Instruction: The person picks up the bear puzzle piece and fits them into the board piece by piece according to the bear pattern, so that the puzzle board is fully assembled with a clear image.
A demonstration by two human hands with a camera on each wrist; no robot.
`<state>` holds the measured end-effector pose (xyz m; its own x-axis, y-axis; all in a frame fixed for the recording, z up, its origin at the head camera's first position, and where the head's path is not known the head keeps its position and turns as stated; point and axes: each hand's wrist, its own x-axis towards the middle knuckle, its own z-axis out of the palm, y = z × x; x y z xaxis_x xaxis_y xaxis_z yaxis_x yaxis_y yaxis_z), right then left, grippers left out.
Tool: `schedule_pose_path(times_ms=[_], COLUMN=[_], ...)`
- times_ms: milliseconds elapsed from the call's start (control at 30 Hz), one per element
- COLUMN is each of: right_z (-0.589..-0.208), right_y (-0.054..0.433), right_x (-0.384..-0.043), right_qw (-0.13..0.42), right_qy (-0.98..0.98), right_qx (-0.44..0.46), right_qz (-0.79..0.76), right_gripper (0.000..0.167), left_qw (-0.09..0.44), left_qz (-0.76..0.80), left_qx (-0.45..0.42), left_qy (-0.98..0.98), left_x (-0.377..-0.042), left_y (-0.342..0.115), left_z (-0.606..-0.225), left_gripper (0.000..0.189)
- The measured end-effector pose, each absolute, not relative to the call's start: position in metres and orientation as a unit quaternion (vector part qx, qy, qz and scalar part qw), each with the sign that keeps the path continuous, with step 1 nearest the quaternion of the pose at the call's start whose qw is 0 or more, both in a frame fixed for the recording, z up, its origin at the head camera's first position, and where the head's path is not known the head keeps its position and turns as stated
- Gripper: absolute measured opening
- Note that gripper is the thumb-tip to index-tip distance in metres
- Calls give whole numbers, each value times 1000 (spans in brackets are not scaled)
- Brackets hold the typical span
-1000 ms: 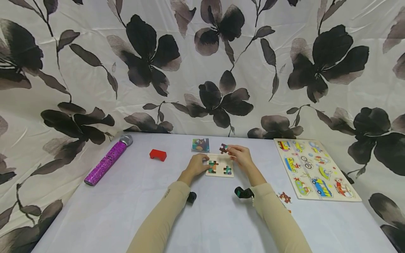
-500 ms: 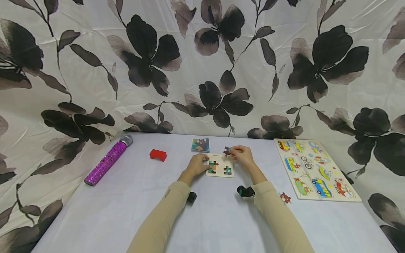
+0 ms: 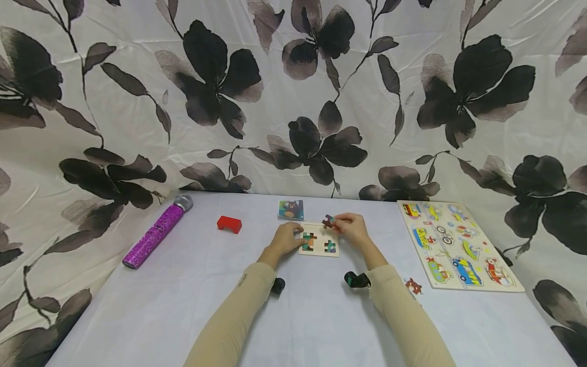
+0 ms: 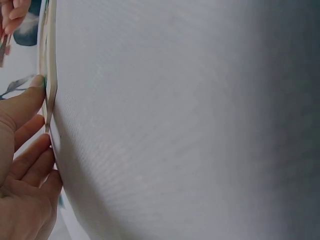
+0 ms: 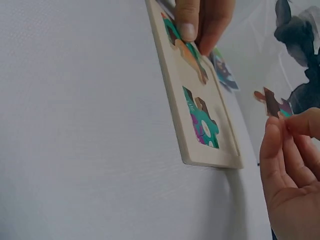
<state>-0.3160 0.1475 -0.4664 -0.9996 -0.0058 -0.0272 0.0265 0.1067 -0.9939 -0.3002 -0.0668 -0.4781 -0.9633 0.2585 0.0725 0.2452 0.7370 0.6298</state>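
A small wooden jigsaw tray [image 3: 321, 250] lies on the white table, with joined pieces [image 3: 308, 242] along its left side and another piece [image 3: 330, 246] at its lower right. My left hand [image 3: 284, 238] holds the tray's left side, thumb [image 5: 188, 27] pressing from above and fingers along the edge. Just over the tray's top right corner, my right hand [image 3: 352, 228] pinches a brown jigsaw piece [image 3: 328, 221] between thumb and fingertips. In the right wrist view this piece [image 5: 273, 103] shows brown with purple and green, raised above the tray.
Behind the tray lies a bear picture card [image 3: 291, 209]. Further left are a red block [image 3: 229, 224] and a glittery purple microphone [image 3: 156, 237]. A large vehicle puzzle board [image 3: 458, 247] lies right, and a brown piece [image 3: 414, 286] shows beside the right sleeve.
My right hand has shifted slightly right and down with the jigsaw piece, which has turned between the fingers. The left hand and the tray stay put.
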Motion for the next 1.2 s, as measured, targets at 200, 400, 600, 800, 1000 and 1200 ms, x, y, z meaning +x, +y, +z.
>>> schedule_pose_path(times_ms=[200,400,600,800,1000,1200], right_z=[-471,-478,-472,-468,-462,-558], right_y=[147,150,149,147,146,172], right_x=[-313,-308,-305,-312,-318,-396], right_qw=[5,8,-27,6,44,41], right_qy=[742,806,908,934,944,937], right_qx=[38,69,-23,-168,-181,-217], right_qz=[-669,-587,-417,-315,-271,-269], right_gripper=[19,14,16,33,25,21], left_qw=[6,10,14,13,13,17], left_qz=[336,335,338,340,340,342], left_qx=[136,133,130,129,130,129], left_qy=[932,933,932,931,931,931], left_x=[-301,-301,-302,-302,-303,-303], left_y=[-67,-67,-67,-67,-67,-67], left_z=[-479,-480,-479,-478,-478,-479], left_gripper=[37,37,38,38,38,38])
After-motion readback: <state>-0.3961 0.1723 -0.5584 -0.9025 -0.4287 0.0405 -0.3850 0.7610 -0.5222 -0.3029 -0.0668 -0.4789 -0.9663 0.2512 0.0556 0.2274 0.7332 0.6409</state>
